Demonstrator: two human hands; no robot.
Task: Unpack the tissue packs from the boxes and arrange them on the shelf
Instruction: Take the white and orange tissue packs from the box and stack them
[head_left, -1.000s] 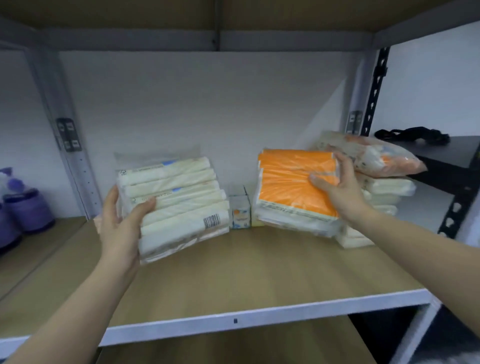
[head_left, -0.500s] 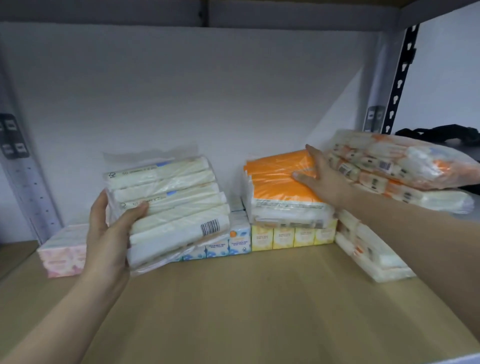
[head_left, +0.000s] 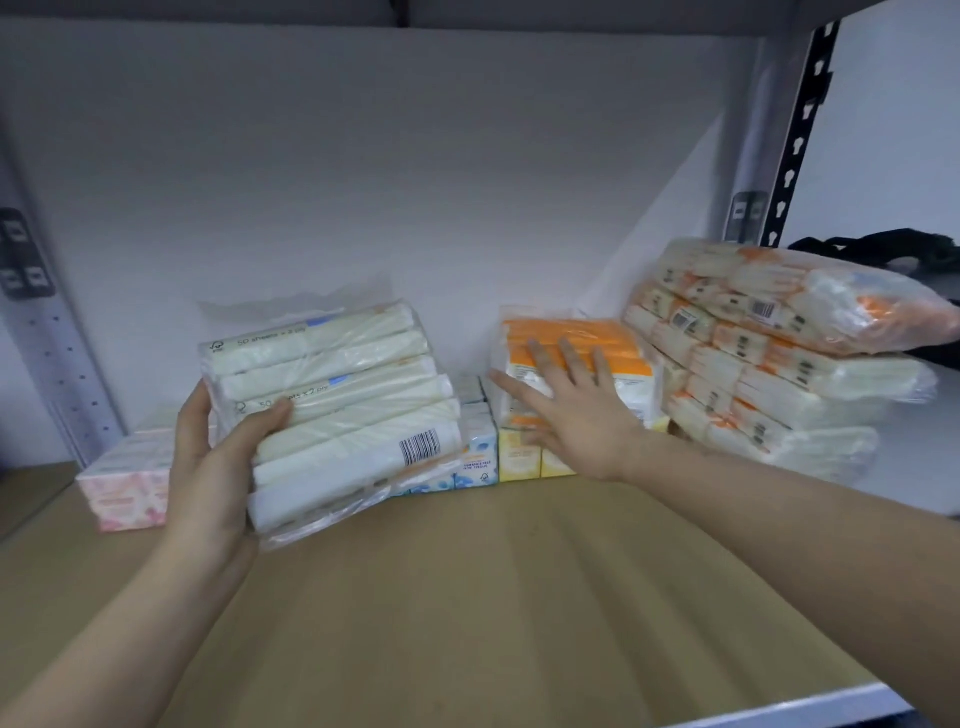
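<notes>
Two hands work the shelf (head_left: 467, 597): my left hand (head_left: 210, 467) has its grip curled round the white tissue bundle (head_left: 332, 410), held tilted at the left; my right hand (head_left: 566, 410), fingers spread, lies flat on the orange pack (head_left: 613, 358), which sits atop small boxes (head_left: 519, 452) at the far side.

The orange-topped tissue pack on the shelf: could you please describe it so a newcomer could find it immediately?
Start at the wooden shelf and look along its back wall, just right of centre. There the orange-topped tissue pack lies on a row of small yellow boxes, under the right hand. Only it has a solid orange top.
</notes>
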